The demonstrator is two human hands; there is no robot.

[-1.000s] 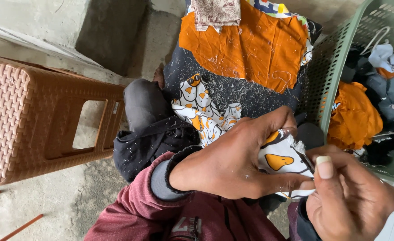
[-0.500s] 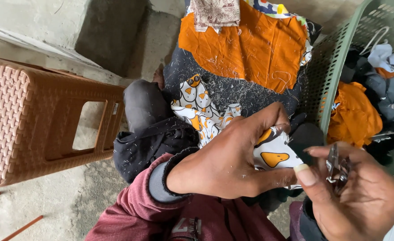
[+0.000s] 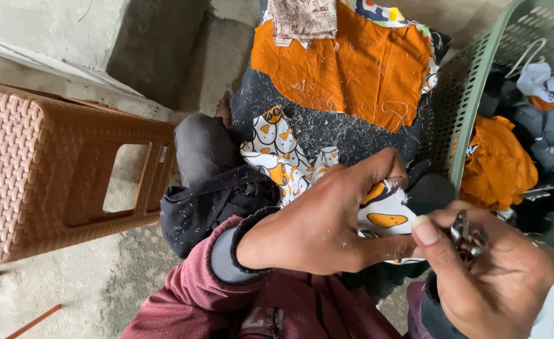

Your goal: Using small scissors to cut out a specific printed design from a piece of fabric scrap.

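Your left hand [image 3: 317, 226] is pinching the white patterned cloth [image 3: 387, 213], while your right hand [image 3: 490, 276] is gripping a small metal clipper [image 3: 465, 233] just beside it.

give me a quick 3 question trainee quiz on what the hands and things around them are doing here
1. True or false: the left hand pinches a white cloth with orange shapes.
2. What does the right hand hold?
A. a small metal tool
B. a pencil
C. a cup
3. What colour is the basket on the right side of the picture?

Key
1. True
2. A
3. Green
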